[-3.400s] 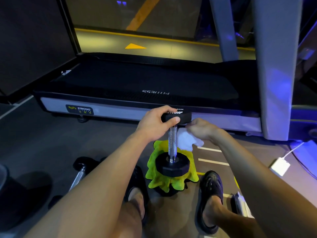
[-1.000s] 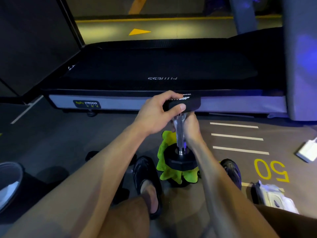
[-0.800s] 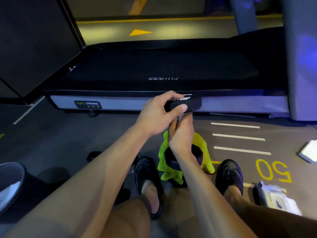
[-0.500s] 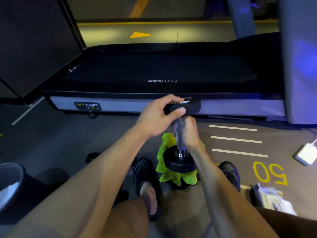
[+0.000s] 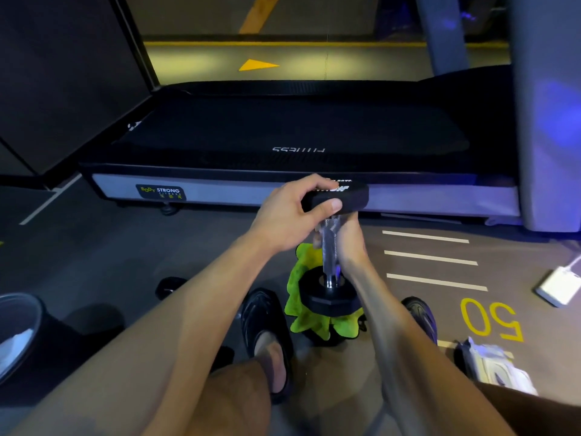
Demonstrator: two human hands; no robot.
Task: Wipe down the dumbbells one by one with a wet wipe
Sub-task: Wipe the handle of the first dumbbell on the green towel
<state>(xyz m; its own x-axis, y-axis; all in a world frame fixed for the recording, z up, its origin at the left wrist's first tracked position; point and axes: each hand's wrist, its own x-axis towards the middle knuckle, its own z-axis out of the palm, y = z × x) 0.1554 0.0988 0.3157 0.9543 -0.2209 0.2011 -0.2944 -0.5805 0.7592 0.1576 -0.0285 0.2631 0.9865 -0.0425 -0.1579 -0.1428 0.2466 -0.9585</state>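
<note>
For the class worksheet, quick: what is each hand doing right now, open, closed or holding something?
Left hand: grips the top head of the upright dumbbell.
Right hand: curled round the dumbbell's metal handle; no wipe can be made out.

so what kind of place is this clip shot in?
Most likely a gym floor. A treadmill with a Body Strong Fitness label sits just ahead, the person holds a dumbbell upright, and the floor has painted lines and a yellow 50.

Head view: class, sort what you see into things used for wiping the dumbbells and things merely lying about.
In use: upright dumbbell; left hand; right hand; green cloth; wipes pack.

Lying about: treadmill; white charger; bin.
</note>
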